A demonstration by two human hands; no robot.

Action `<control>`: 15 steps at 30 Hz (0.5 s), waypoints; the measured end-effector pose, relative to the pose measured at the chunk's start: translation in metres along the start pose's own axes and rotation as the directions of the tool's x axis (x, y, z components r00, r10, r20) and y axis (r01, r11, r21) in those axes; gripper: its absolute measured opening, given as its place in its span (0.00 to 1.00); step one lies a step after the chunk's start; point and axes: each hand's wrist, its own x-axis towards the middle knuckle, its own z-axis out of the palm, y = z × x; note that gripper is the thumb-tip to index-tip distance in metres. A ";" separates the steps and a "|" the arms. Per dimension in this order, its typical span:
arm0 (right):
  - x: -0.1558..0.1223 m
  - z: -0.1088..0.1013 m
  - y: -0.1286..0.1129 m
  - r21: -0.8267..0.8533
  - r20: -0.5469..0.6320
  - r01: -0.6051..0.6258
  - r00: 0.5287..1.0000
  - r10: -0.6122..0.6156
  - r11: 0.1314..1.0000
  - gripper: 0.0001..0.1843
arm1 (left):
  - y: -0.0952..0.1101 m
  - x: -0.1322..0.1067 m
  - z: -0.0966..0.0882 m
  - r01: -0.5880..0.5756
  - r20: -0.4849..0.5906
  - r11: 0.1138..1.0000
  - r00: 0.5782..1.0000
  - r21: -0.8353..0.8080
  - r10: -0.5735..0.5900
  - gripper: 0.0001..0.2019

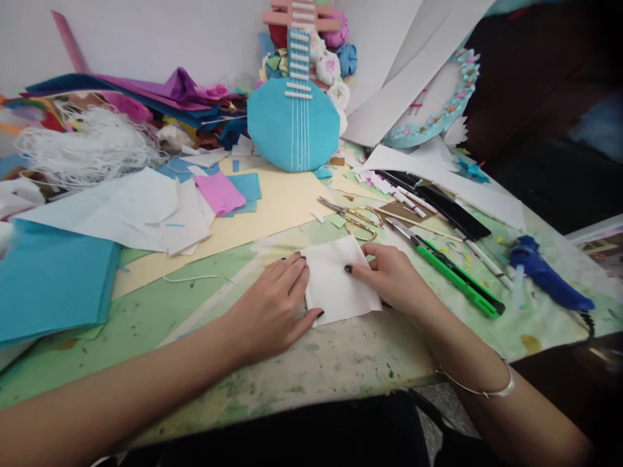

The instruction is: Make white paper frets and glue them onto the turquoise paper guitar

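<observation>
White paper (341, 288), squarish, no clear long axis, lies at the table's (302, 366) near side between 2 hands, both touching: left hand (272, 305) open, spread along its left edge; right hand (392, 269) pinching its right edge, thumb on top; scissors (342, 209) just beyond, far side.

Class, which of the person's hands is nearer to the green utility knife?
The right. The right hand is close beside the green utility knife; the left hand is farther off, across the white paper.

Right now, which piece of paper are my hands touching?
The white sheet between your left hand and right hand; the pink piece, white pile and blue stack lie untouched.
</observation>
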 end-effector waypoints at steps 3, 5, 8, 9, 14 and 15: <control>0.000 0.000 0.003 0.029 -0.003 -0.018 1.000 0.018 0.999 0.08 | 0.003 0.000 0.002 0.006 -0.002 1.000 1.000 0.017 -0.006 0.28; 0.000 0.001 0.005 0.042 -0.018 -0.041 0.999 0.042 0.998 0.09 | 0.003 0.001 0.001 0.018 0.006 1.000 1.000 0.016 -0.018 0.27; 0.001 0.001 0.007 0.048 -0.040 -0.063 0.997 0.065 0.997 0.10 | 0.003 0.002 0.000 0.052 0.016 0.998 0.999 -0.027 -0.052 0.24; 0.000 0.001 0.006 0.042 -0.050 -0.067 0.996 0.069 0.997 0.10 | 0.003 0.002 -0.001 0.061 0.014 0.997 0.998 -0.044 -0.061 0.23; -0.010 -0.007 0.004 0.006 -0.188 -0.027 0.982 0.028 1.000 0.11 | 0.000 0.001 -0.003 0.062 0.008 0.992 0.998 -0.107 -0.062 0.18; -0.016 -0.013 0.007 -0.014 -0.271 -0.026 0.962 0.021 1.000 0.12 | -0.001 0.000 -0.003 0.060 0.008 0.990 0.998 -0.125 -0.060 0.17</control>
